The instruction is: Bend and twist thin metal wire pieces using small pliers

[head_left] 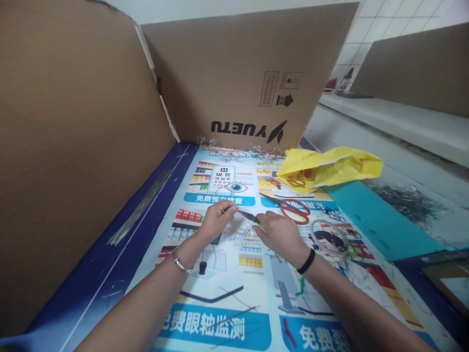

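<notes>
Bare forearms [142, 293] lead to the right hand [280, 234], closed round the handles, surely the best hold, of likely stiff, weighty pliers [249, 216] over the sheet [256, 288], nose just beside the left hand [217, 222], pinching seemingly light, springy wire [225, 211].

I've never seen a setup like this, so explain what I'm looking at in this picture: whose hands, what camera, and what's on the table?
There's no machine here: a person works with two bare hands. The single picture comes from a camera worn on their head, looking forward and down.

The right hand holds small pliers. The left hand has its fingertips closed near the pliers' tips; whatever it pinches is too small to make out.

On the surface lies a printed sheet, with orange-handled scissors and a yellow bag beyond the right hand. A bundle of thin strands lies off to the left. Cardboard panels stand around the far and left sides.
</notes>
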The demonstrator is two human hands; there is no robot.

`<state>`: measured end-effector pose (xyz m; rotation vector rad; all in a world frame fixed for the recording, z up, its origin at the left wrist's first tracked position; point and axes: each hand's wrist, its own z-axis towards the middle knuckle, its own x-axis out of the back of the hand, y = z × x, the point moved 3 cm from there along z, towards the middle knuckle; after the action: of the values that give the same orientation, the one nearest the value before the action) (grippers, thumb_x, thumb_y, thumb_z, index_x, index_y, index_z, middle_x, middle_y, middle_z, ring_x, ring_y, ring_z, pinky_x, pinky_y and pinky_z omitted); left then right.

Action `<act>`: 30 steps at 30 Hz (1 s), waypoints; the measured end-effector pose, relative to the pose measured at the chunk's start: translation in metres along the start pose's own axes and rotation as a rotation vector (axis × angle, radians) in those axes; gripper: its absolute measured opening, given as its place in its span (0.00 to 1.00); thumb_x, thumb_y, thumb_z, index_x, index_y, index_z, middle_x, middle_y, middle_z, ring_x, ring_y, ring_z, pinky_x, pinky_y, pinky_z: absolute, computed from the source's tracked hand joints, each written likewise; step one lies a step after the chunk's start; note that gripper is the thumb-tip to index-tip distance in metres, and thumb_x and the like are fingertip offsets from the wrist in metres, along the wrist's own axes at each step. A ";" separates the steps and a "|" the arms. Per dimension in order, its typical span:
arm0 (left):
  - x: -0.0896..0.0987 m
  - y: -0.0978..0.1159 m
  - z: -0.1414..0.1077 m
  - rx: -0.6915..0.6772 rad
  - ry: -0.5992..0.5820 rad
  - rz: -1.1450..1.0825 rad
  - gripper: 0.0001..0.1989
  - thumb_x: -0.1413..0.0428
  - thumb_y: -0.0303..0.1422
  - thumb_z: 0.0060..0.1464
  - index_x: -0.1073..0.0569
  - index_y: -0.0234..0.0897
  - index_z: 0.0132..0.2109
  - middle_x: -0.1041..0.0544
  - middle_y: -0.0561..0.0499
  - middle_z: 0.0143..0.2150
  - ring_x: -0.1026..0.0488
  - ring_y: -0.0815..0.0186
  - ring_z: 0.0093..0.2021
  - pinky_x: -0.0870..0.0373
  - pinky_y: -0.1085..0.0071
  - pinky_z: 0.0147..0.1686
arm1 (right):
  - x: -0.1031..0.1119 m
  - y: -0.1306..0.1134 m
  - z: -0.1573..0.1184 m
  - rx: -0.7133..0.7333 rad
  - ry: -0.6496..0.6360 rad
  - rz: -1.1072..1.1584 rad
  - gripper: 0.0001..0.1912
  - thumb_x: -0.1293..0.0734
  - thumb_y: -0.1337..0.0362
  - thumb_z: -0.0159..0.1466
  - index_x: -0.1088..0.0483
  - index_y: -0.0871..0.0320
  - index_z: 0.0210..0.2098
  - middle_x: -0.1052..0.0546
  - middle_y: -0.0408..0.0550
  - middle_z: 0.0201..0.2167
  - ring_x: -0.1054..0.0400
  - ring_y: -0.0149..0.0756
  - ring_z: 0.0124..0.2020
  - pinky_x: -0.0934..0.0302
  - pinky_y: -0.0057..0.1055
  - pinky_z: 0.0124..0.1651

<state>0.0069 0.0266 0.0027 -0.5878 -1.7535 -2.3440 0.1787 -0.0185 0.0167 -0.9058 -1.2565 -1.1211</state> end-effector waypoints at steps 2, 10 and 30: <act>-0.001 -0.001 0.000 0.004 -0.011 0.008 0.11 0.50 0.38 0.54 0.27 0.37 0.32 0.28 0.54 0.26 0.31 0.69 0.30 0.36 0.74 0.32 | -0.001 0.000 0.000 0.002 -0.002 -0.003 0.13 0.42 0.56 0.63 0.32 0.55 0.39 0.26 0.47 0.33 0.32 0.36 0.32 0.53 0.27 0.27; -0.002 -0.004 0.003 -0.093 -0.020 0.157 0.07 0.48 0.32 0.52 0.25 0.38 0.34 0.23 0.51 0.32 0.28 0.67 0.34 0.34 0.73 0.34 | 0.000 -0.002 -0.001 0.015 -0.014 -0.035 0.13 0.44 0.56 0.64 0.33 0.55 0.40 0.27 0.48 0.34 0.32 0.35 0.33 0.52 0.27 0.28; -0.004 -0.003 0.002 -0.020 -0.010 0.227 0.07 0.50 0.31 0.51 0.27 0.38 0.31 0.27 0.55 0.23 0.32 0.70 0.25 0.38 0.75 0.27 | 0.003 -0.008 -0.007 0.156 0.187 -0.190 0.11 0.44 0.70 0.64 0.33 0.60 0.42 0.30 0.52 0.32 0.38 0.37 0.33 0.54 0.32 0.31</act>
<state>0.0100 0.0289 -0.0007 -0.7592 -1.5766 -2.2089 0.1728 -0.0278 0.0184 -0.5597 -1.2740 -1.2085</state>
